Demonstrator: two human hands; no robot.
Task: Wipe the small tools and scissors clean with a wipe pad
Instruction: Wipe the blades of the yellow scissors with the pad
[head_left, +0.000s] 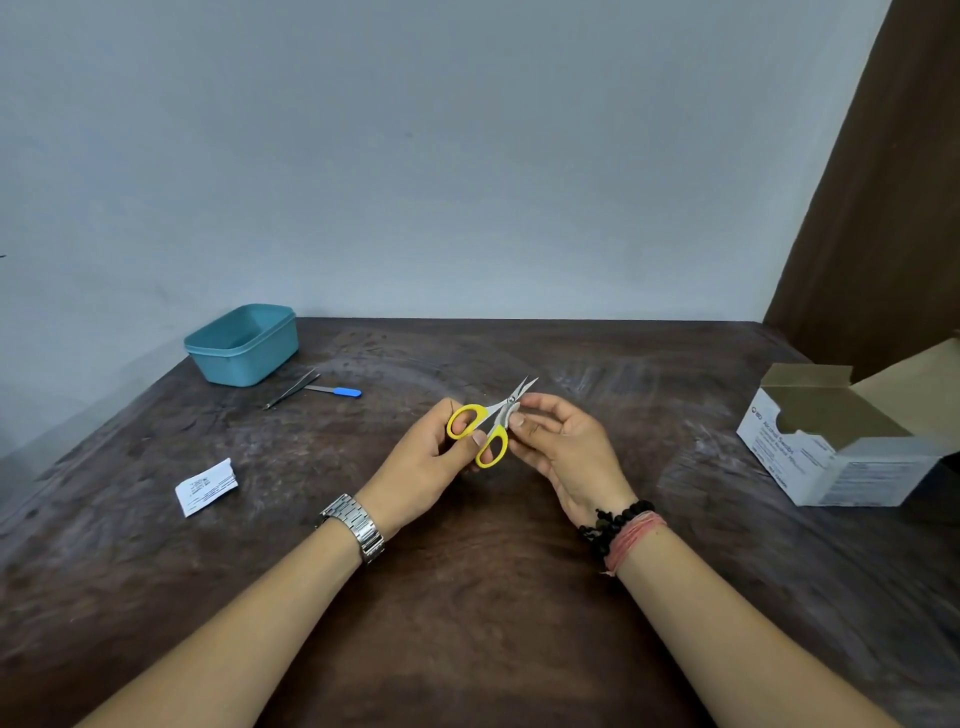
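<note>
The scissors (493, 423) are small ones with yellow loop handles and short silver blades, slightly parted at the tips, pointing up and away toward the far right. They're held up above the middle of the dark brown desk (467, 597). The left hand (431, 457) grips the handles, fingers curled through and around the loops. The right hand (558, 441) pinches a small whitish wipe pad (511, 415) against the blades just below the pivot, thumb and fingertips pressed together on it.

Well off to the far left, tweezers (291, 389) and a blue-handled tool (337, 391) lie crossed next to a teal tub (244, 345) near the wall. A torn white wrapper (207, 487) sits near the left edge, and an open swab box (841, 436) is by the right edge. Plenty of bare desk in front of and beneath both hands.
</note>
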